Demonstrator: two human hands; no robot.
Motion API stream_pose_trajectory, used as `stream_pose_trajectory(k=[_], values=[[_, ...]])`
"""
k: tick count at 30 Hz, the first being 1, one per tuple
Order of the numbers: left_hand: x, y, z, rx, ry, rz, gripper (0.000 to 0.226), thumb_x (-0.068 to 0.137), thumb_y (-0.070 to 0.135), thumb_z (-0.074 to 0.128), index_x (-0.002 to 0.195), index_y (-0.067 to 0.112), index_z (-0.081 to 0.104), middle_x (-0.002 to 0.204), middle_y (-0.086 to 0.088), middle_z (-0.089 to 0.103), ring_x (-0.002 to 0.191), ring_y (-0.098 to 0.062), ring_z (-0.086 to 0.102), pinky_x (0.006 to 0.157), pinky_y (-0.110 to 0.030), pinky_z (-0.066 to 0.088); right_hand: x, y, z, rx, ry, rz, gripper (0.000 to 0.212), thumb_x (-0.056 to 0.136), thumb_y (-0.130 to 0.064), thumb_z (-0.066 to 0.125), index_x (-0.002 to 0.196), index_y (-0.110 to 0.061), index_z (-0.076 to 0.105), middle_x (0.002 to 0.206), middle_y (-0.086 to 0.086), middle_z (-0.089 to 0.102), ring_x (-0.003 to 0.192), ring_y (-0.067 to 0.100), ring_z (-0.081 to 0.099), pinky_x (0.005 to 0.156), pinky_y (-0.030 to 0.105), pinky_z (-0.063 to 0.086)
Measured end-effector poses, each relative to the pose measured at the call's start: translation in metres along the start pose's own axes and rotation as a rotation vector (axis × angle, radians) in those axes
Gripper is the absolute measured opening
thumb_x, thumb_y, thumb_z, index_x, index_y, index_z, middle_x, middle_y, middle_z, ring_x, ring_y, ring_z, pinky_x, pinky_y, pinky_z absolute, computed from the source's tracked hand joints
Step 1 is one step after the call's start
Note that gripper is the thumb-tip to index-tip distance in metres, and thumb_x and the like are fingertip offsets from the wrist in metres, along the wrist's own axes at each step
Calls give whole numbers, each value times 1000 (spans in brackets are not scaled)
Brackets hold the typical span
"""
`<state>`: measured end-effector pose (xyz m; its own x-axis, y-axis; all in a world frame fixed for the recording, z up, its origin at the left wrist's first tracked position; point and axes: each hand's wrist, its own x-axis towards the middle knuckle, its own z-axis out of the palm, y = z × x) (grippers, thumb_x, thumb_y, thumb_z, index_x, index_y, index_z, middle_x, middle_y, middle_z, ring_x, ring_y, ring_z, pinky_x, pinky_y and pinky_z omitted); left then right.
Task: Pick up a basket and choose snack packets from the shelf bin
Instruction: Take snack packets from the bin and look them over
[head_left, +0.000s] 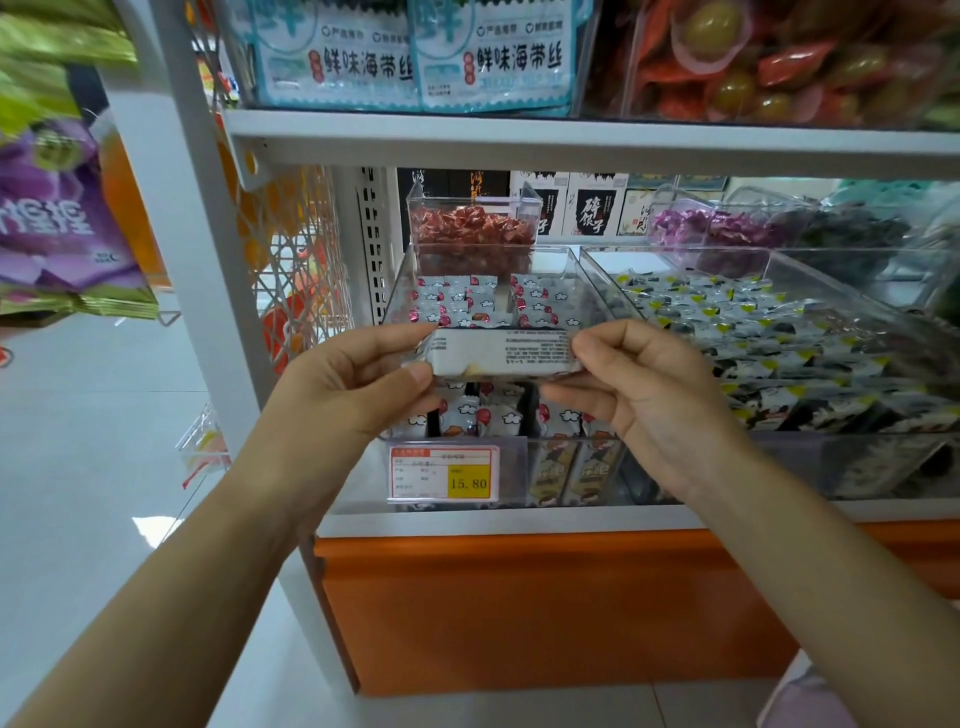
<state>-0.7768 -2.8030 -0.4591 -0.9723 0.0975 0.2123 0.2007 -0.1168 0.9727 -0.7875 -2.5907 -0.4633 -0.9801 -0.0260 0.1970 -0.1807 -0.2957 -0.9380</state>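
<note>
A small white snack packet (501, 353) with fine black print is held level in front of the shelf. My left hand (358, 379) pinches its left end between thumb and fingers, and my right hand (639, 384) pinches its right end. Just behind and below the packet is a clear shelf bin (400, 291) filled with several white packets printed with clouds and red spots (540, 306). No basket shows in the head view.
A second clear bin (779, 338) of dark and yellow packets lies to the right. A raised clear box of red sweets (472, 234) stands behind. A price tag reading 15.80 (444, 473) hangs on the shelf front above the orange base (545, 608). Bags hang at left.
</note>
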Motion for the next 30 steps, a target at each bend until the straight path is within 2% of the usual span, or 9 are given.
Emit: stream_pose_trajectory(k=[4,9,12,15,18,21,27,28,30], values=[[1,0,-2,-13,28,-45,27,86,0,53,106,12,68,95,-4,74,86,-14,70,69,-18,56,0,-1,1,-19,-45,1,16,83,9,55,89,-3,64,89,15,71,79,23,71,62,21,57],[1,-1,-4,26,70,-61,26,90,3,51,108,10,67,80,-9,68,69,-12,63,61,-18,54,-1,1,3,-95,-43,-60,23,84,13,53,91,-6,62,87,8,74,83,21,72,66,21,56],[2,0,-2,6,40,-71,29,89,1,50,111,11,66,93,-16,69,71,-12,63,61,-18,53,-1,2,3,-139,-45,-91,21,85,12,52,89,-6,61,88,7,74,84,21,72,67,21,56],[1,0,-1,-2,1,-79,30,81,20,59,109,13,67,101,-13,71,80,-16,67,66,-19,55,0,2,2,-169,-53,-114,21,86,13,52,87,-7,60,91,8,74,87,21,71,69,22,57],[0,-2,0,106,5,-37,43,72,28,60,112,14,65,98,-4,73,88,-15,70,70,-19,56,-1,2,3,-131,-103,-117,9,81,0,57,87,-6,61,96,13,71,89,26,70,70,27,57],[-1,-2,2,119,-4,-13,40,72,24,61,111,15,65,98,-4,73,89,-14,70,70,-18,55,-2,4,2,-291,-90,-166,9,84,-10,65,92,-10,65,100,14,69,92,26,68,74,35,59],[-3,1,5,174,-46,57,36,68,24,63,104,20,67,101,-4,71,87,-16,70,69,-19,56,-2,5,2,-378,-12,-234,8,84,-10,65,78,-16,68,84,10,70,78,25,69,65,37,60],[-4,2,6,191,-61,70,37,68,24,64,104,19,66,100,-4,71,87,-16,69,69,-18,55,-2,5,2,-415,4,-257,10,84,-11,64,75,-16,67,78,5,70,74,22,69,63,35,60],[-5,2,9,225,-82,82,35,67,25,63,102,19,66,98,-3,70,85,-15,69,68,-18,55,-2,5,2,-525,31,-332,13,86,-14,63,73,-15,66,67,-5,68,61,8,65,56,21,55]])
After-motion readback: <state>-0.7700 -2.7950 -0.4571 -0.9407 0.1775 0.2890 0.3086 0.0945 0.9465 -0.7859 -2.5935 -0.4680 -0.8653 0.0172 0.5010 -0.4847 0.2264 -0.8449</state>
